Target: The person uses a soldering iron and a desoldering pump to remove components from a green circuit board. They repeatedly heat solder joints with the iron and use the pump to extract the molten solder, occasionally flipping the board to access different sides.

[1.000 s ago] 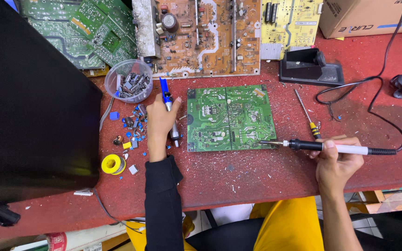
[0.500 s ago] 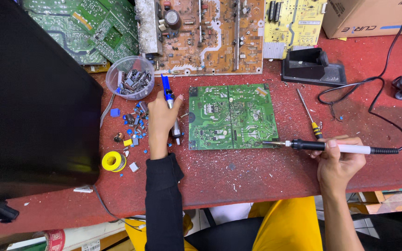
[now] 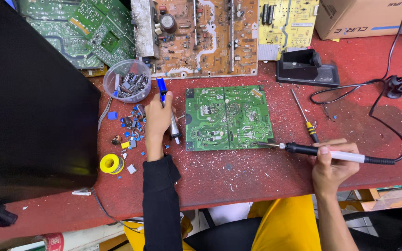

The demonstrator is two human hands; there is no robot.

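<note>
A green circuit board (image 3: 229, 117) lies flat on the red workbench (image 3: 257, 176). My left hand (image 3: 157, 118) rests just left of the board, wrapped around a blue and silver desoldering pump (image 3: 167, 109) that points away from me. My right hand (image 3: 333, 162) grips a soldering iron (image 3: 322, 151) by its black and white handle. The iron's metal tip reaches the board's lower right corner.
A clear cup of loose components (image 3: 127, 86) and scattered small parts (image 3: 131, 130) lie left of my left hand, with a yellow solder spool (image 3: 111, 163). A screwdriver (image 3: 304, 117), black iron stand (image 3: 305, 67), several other circuit boards (image 3: 196, 32), a cardboard box (image 3: 368, 18) and a black panel (image 3: 29, 107) surround them.
Both hands keep their grip and place; only the camera view has shifted slightly, so everything sits a little lower in the picture.
</note>
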